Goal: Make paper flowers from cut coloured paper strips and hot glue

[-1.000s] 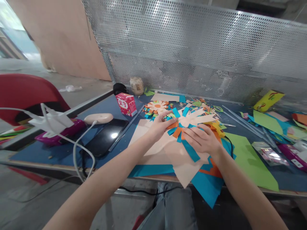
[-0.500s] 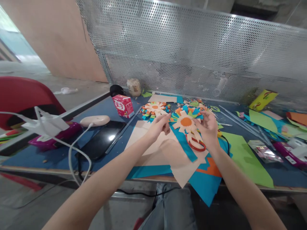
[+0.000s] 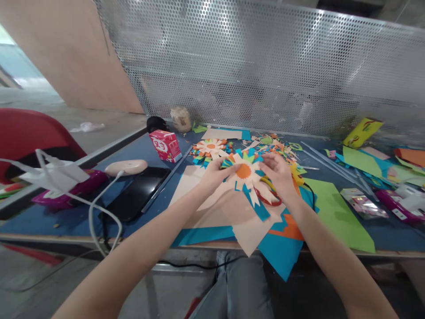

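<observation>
A layered paper flower [image 3: 244, 171] with an orange centre and cream, blue, green and yellow petals is held up between my hands. My left hand [image 3: 217, 176] pinches its left edge, thumb on the front near the centre. On the right side, my right hand [image 3: 276, 173] has its fingers closed at the petals. Below the flower, red-handled scissors [image 3: 270, 197] lie partly covered by it on blue and cream paper [image 3: 212, 206]. Another paper flower [image 3: 210, 148] rests on the table just beyond my left hand.
Paper scraps [image 3: 274, 146] are strewn along the perforated metal panel [image 3: 215, 66]. To the left are a black phone [image 3: 136, 195], a pink box [image 3: 165, 145] and a power strip [image 3: 66, 190] with cables. Green paper [image 3: 335, 217] and a yellow packet [image 3: 363, 132] are on the right.
My left hand has moved from beside the flower onto its left edge and now grips it. The flower has shifted left and slightly down, with my right hand following.
</observation>
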A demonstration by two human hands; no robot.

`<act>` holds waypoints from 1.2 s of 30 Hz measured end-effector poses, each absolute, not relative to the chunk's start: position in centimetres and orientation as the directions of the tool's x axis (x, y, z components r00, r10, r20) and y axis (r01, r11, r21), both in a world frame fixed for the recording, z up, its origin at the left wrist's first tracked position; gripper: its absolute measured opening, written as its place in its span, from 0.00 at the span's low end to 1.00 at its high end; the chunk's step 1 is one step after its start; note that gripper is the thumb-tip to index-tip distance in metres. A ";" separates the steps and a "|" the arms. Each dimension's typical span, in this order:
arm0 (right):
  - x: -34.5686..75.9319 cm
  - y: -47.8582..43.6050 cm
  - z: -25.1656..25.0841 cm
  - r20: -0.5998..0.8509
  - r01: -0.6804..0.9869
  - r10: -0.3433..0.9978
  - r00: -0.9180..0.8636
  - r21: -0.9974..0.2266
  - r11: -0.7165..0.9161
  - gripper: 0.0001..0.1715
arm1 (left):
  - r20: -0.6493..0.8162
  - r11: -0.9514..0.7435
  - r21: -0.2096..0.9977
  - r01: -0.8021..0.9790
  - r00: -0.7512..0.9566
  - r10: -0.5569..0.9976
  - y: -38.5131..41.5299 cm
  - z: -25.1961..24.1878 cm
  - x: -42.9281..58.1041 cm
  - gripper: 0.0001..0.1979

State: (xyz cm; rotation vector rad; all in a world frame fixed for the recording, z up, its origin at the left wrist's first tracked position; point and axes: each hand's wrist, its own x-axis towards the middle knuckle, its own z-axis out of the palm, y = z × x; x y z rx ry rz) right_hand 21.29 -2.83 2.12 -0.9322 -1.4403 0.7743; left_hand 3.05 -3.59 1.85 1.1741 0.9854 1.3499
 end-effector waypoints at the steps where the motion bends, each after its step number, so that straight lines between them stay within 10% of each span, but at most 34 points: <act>1: 21.7 -2.6 2.3 0.463 0.098 0.886 0.023 -0.883 0.459 0.18 | 0.106 -0.106 0.957 -0.271 -0.015 0.994 -3.3 1.9 2.8 0.15; 7: 23.4 -1.2 2.2 0.488 0.432 0.873 -0.004 -0.786 0.442 0.10 | -0.025 -0.115 0.756 -0.644 -0.204 0.979 -1.4 2.6 1.1 0.08; 11: 22.7 -1.4 0.5 0.421 0.794 0.869 -0.261 -0.419 0.441 0.11 | 0.012 -0.117 0.797 -0.593 -0.178 0.984 -1.1 2.1 0.8 0.09; 17: 23.1 -1.8 0.8 0.424 0.922 0.867 -0.260 -0.158 0.354 0.17 | 0.120 -0.132 0.989 0.066 0.162 0.979 -2.0 1.2 0.7 0.18; 22: 24.5 -1.5 2.2 0.423 0.992 0.903 0.066 -0.125 -0.015 0.18 | 0.287 -0.430 0.535 0.727 0.323 0.902 -2.4 1.3 0.5 0.19; 36: 27.2 0.7 1.6 0.124 0.883 0.881 0.456 -0.183 -0.431 0.43 | 0.276 -0.463 0.295 0.836 0.389 0.879 0.6 -0.6 2.1 0.30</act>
